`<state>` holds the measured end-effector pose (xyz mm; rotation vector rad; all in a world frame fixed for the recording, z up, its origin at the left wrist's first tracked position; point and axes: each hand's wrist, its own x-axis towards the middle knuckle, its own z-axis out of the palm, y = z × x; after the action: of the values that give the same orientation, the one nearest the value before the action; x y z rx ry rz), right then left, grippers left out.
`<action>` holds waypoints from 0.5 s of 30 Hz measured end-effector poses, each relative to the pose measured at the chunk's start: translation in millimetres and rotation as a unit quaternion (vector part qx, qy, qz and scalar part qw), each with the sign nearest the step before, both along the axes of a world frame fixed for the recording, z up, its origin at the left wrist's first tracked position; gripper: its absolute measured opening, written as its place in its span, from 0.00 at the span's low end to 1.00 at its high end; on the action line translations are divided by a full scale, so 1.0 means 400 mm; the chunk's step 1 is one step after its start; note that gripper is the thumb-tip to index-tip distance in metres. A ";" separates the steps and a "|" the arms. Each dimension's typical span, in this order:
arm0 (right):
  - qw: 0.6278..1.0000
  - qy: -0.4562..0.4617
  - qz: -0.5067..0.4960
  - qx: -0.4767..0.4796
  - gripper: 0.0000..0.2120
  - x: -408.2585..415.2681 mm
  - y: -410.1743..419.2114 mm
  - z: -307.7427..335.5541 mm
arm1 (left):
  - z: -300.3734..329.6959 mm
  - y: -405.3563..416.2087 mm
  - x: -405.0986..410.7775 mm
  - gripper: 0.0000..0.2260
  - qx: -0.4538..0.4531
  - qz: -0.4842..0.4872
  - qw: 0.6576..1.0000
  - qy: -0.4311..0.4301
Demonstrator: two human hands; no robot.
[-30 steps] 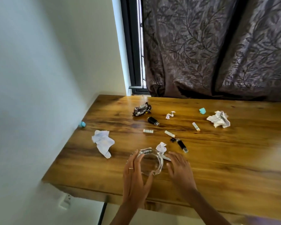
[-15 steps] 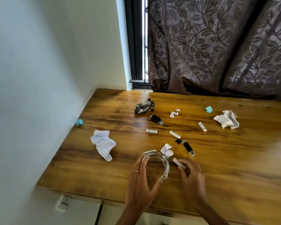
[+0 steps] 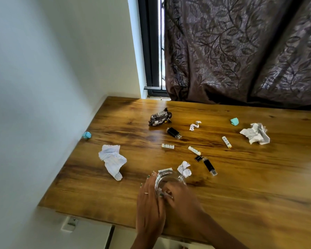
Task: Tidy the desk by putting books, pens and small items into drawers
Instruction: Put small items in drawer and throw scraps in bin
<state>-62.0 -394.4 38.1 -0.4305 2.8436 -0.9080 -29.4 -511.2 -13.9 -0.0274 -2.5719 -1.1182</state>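
Note:
A clear glass jar [image 3: 170,178] stands near the front edge of the wooden desk [image 3: 250,186]. My left hand [image 3: 149,203] grips the jar's left side. My right hand [image 3: 184,200] reaches over the jar's mouth, its fingertips pinched on a small white stick [image 3: 164,193] just inside the rim. Two black USB sticks [image 3: 174,133] [image 3: 210,166], a small black cap [image 3: 198,158] and three white sticks [image 3: 167,146] [image 3: 194,150] [image 3: 226,141] lie loose on the desk behind the jar.
Crumpled papers lie at the left [image 3: 112,160], far right [image 3: 256,133], beside the jar [image 3: 184,168] and further back [image 3: 194,125]. A black wrapper [image 3: 159,117] and teal bits [image 3: 234,121] [image 3: 86,135] lie toward the back. A wall bounds the left, a curtain [image 3: 241,51] the back.
My right hand picked up a small white stick from the desk right of the jar and carried it left over the jar's mouth. My left hand stayed on the jar.

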 end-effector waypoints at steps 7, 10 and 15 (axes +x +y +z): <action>0.998 0.045 -0.031 -0.044 0.10 -0.060 0.078 0.061 | -0.013 0.001 -0.007 0.23 -0.037 0.004 0.999 -0.025; 0.987 0.111 -0.112 -0.039 0.09 -0.158 0.145 0.061 | -0.012 0.001 -0.008 0.24 -0.038 0.009 0.999 -0.034; 0.984 0.055 -0.157 0.064 0.12 -0.289 0.203 -0.008 | -0.001 0.006 -0.019 0.25 0.009 0.036 0.998 -0.054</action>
<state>-177.6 -313.3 35.0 -0.0173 3.1060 -0.7599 -36.8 -508.8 -14.1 0.1331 -2.6339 -1.1453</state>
